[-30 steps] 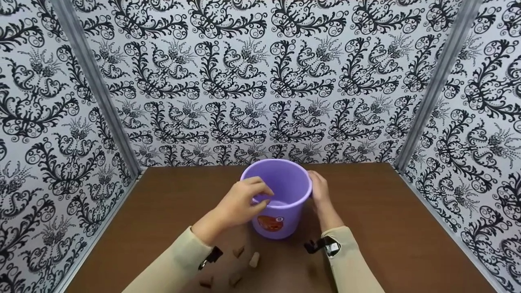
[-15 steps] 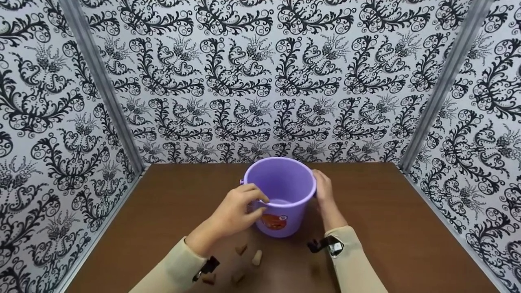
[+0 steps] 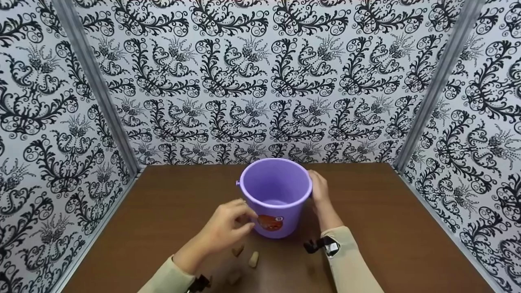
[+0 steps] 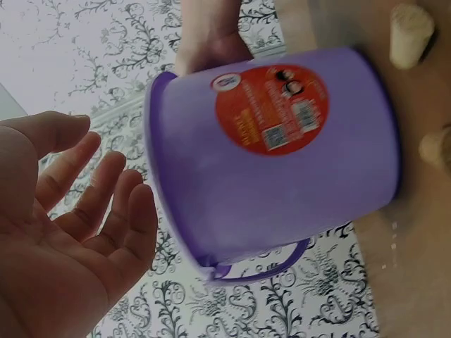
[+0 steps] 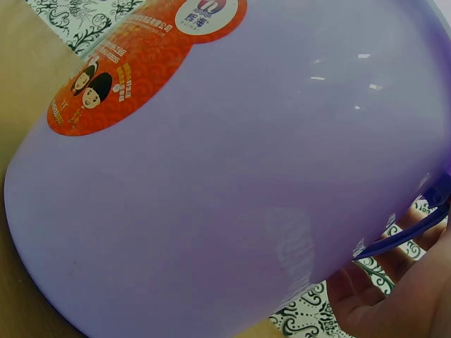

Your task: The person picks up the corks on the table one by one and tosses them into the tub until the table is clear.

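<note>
Corks lie on the brown tabletop [image 3: 386, 219], close to the near edge, just in front of the purple bucket [image 3: 276, 195]. One pale cork [image 3: 253, 259] sits a little toward the person, and a darker cork [image 3: 237, 250] lies right beside it, both below the left hand [image 3: 226, 228].

The bucket stands upright near the middle of the tabletop, toward the far edge, with its mouth open to the top. A red sticker [image 3: 269, 222] faces the person.

The right hand [image 3: 321, 195] holds the bucket's right side, with its fingers bent around the wall. In the right wrist view a thin purple handle [image 5: 402, 236] hangs by those fingers.

The left hand is beside the bucket's near left side and holds nothing. Its fingers [image 4: 106, 190] are loosely spread, with the palm open, as the left wrist view shows. It does not seem to touch the bucket.

The left hand is the nearer one to the corks. They lie just toward the near edge from its fingertips. The pale cork's long side points about from near edge to far edge.
</note>
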`<state>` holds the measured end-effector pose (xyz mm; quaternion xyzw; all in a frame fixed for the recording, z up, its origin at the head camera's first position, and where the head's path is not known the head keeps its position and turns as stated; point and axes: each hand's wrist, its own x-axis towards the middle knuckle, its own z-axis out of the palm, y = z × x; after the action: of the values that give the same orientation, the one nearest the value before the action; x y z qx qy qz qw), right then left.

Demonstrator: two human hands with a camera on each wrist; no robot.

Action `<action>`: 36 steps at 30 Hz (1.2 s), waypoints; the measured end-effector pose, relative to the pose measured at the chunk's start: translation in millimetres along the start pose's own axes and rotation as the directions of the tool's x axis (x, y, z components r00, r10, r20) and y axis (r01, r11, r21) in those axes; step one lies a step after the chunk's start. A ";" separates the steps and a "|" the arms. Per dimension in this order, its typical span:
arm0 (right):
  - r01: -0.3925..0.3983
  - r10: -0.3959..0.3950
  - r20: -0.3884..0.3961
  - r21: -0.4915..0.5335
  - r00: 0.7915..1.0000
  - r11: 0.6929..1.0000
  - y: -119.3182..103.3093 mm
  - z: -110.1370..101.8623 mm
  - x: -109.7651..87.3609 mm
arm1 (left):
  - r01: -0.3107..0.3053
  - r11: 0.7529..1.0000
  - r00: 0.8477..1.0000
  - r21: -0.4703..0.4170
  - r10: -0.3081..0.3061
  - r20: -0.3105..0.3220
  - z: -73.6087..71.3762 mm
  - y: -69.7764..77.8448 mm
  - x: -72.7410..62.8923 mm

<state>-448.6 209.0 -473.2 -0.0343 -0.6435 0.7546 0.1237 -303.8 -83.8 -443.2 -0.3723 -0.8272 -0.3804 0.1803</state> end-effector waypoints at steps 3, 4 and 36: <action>0.000 0.000 -0.009 0.007 1.000 1.000 1.3 1.5 0.4 | -0.007 1.000 1.000 -0.017 0.007 0.020 5.1 0.0 -8.2; 0.002 -0.002 -0.018 0.005 1.000 1.000 2.5 2.2 0.6 | -0.006 1.000 1.000 -0.021 0.007 0.024 6.8 -0.5 -10.7; 0.084 -0.083 -0.032 0.039 0.996 0.996 -0.9 4.8 0.3 | 0.106 0.993 0.993 -0.053 -0.108 -0.040 -2.0 -16.9 -60.7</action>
<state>-449.8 204.6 -471.5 -0.0166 -0.6272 0.7609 0.1655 -276.7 -121.7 -485.6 -0.3237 -0.8321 -0.4181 0.1678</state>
